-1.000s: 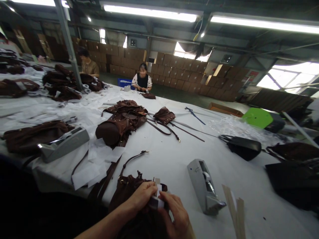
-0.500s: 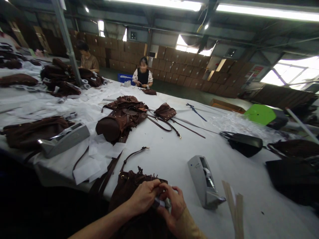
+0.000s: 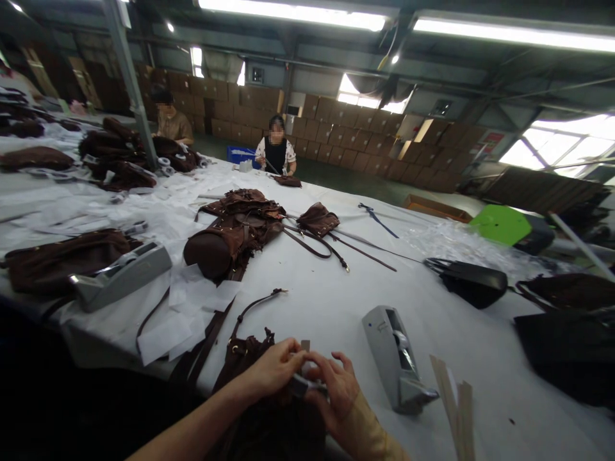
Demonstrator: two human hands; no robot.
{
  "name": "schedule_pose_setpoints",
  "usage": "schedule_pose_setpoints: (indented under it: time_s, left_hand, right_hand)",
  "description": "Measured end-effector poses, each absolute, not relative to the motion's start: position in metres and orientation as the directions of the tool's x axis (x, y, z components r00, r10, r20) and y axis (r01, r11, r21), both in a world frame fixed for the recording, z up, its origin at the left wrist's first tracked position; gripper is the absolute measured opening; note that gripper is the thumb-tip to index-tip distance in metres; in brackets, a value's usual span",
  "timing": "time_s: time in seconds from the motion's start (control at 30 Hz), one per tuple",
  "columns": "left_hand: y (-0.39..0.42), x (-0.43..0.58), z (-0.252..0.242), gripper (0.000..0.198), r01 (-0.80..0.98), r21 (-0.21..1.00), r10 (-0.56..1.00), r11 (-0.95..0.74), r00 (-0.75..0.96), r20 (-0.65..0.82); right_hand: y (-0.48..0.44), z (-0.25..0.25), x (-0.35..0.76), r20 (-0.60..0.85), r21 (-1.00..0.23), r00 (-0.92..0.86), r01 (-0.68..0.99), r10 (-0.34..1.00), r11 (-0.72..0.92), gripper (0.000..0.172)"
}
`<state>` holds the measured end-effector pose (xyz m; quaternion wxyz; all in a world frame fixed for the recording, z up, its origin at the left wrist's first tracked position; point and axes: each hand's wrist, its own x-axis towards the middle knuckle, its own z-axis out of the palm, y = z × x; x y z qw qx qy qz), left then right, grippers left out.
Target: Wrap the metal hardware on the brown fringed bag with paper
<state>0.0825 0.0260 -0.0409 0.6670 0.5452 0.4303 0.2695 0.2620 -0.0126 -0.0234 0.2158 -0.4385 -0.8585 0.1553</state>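
A dark brown bag (image 3: pixel 235 358) with fringe and brass-coloured eyelets lies under both hands at the table's near edge. Its strap, ending in a metal clip, stretches away from me on the white tabletop. My left hand (image 3: pixel 276 368) is closed in a pinch over the bag's upper part. Facing it, my right hand (image 3: pixel 336 387) has curled fingers that meet the left fingertips. Between the hands shows a small greyish, shiny piece (image 3: pixel 302 385), too blurred to name. A small tan tab (image 3: pixel 305 345) sticks up at the fingertips.
Right of my hands stands a grey tape dispenser (image 3: pixel 396 358), with tan strips (image 3: pixel 454 400) beside it. Another dispenser (image 3: pixel 122 275) is on the left near white paper sheets (image 3: pixel 177 320). Brown bags (image 3: pixel 230 237) lie ahead, a black bag (image 3: pixel 466 278) right. Two people sit across the table.
Both hands stay together over the bag with small finger shifts. The tan tab now shows above the fingertips. The view has tilted slightly, and the person opposite has moved their arms.
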Motion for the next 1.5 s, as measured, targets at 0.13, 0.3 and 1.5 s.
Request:
schedule_pose_setpoints:
  time_s: [0.13, 0.3, 1.5]
  left_hand:
    - [0.026, 0.079, -0.03, 0.044, 0.001, 0.897, 0.703, 0.442, 0.621, -0.347]
    - [0.023, 0.087, -0.025, 0.032, -0.004, 0.963, 0.806, 0.27, 0.548, -0.223]
    - [0.034, 0.094, -0.03, 0.037, -0.454, 0.506, 0.672, 0.733, 0.597, -0.438]
  right_hand:
    - [-0.009, -0.013, 0.268, 0.272, -0.405, -0.566, 0.667, 0.778, 0.626, 0.062]
    - [-0.005, -0.015, 0.269, 0.293, -0.327, -0.626, 0.644, 0.722, 0.692, 0.058]
    - [0.02, 0.026, 0.267, 0.418, -0.047, -0.698, 0.622, 0.581, 0.781, 0.038]
